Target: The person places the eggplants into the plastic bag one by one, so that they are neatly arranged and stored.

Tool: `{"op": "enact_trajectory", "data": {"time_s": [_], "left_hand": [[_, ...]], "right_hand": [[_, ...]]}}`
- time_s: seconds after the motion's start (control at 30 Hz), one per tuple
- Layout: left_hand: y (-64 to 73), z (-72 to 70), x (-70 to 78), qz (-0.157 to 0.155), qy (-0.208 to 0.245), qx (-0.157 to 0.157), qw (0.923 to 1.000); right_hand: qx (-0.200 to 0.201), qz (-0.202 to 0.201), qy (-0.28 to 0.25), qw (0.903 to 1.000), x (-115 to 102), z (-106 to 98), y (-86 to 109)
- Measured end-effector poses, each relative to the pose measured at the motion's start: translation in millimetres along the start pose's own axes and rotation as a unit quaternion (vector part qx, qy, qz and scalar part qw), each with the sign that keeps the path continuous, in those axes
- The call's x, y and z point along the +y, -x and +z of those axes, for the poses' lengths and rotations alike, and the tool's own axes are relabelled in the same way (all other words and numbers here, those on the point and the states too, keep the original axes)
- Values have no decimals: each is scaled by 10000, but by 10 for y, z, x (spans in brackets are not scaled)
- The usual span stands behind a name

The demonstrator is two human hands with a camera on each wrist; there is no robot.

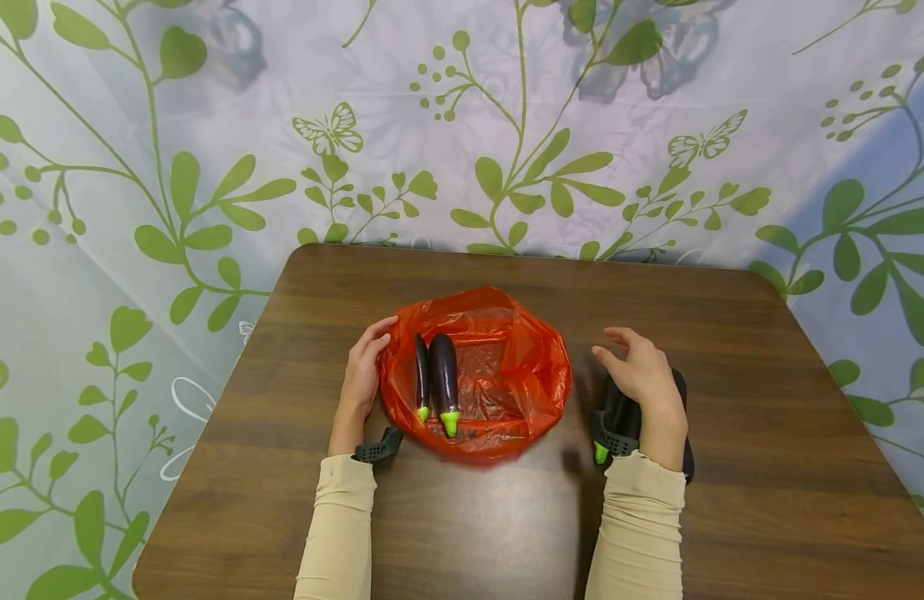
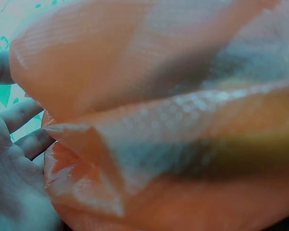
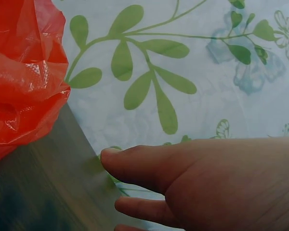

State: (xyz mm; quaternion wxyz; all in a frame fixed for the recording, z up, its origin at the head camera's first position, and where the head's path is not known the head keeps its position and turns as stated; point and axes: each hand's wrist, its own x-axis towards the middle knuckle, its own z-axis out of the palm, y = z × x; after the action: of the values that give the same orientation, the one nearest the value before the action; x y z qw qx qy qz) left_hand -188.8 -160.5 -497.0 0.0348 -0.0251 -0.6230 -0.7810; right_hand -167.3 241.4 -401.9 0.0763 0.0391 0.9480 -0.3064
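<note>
A red plastic bag (image 1: 547,375) stands with its mouth spread wide on the table. Inside, towards its left side, lie two dark purple eggplants, a slim one (image 1: 422,375) and a thicker one (image 1: 445,375), their green stems facing the person. My left hand (image 1: 362,371) rests against the bag's left rim; the left wrist view has its fingers (image 2: 19,115) extended along the plastic. To the right of the bag hovers my right hand (image 1: 641,367), fingers loosely spread and holding nothing. Below it, partly covered by hand and wrist strap, is another eggplant with a green stem (image 1: 600,452).
A dark object with a rounded edge (image 1: 686,425), mostly hidden by the right forearm, lies beside the covered eggplant. The brown wooden table (image 1: 769,500) meets a leaf-patterned cloth (image 1: 462,125) at the back. Black straps (image 1: 379,447) sit on both wrists.
</note>
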Motion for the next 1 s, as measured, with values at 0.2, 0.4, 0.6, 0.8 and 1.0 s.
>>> {"op": "enact_trajectory", "data": {"time_s": [0.2, 0.4, 0.6, 0.8, 1.0], "left_hand": [[0, -6, -2, -34, -27, -4, 10000], [1, -6, 3, -34, -56, 9, 10000], [1, -6, 3, -46, -99, -2, 9999], [-2, -12, 2, -86, -75, -7, 9999], [-4, -14, 6, -121, -113, 13, 9999]], "right_hand": [[-19, 11, -30, 10000, 24, 17, -7], [-42, 30, -33, 10000, 48, 30, -19], [-71, 81, -17, 9999, 69, 43, -49], [-135, 105, 8, 9999, 100, 74, -95], [-145, 25, -50, 9999, 101, 86, -108]]}}
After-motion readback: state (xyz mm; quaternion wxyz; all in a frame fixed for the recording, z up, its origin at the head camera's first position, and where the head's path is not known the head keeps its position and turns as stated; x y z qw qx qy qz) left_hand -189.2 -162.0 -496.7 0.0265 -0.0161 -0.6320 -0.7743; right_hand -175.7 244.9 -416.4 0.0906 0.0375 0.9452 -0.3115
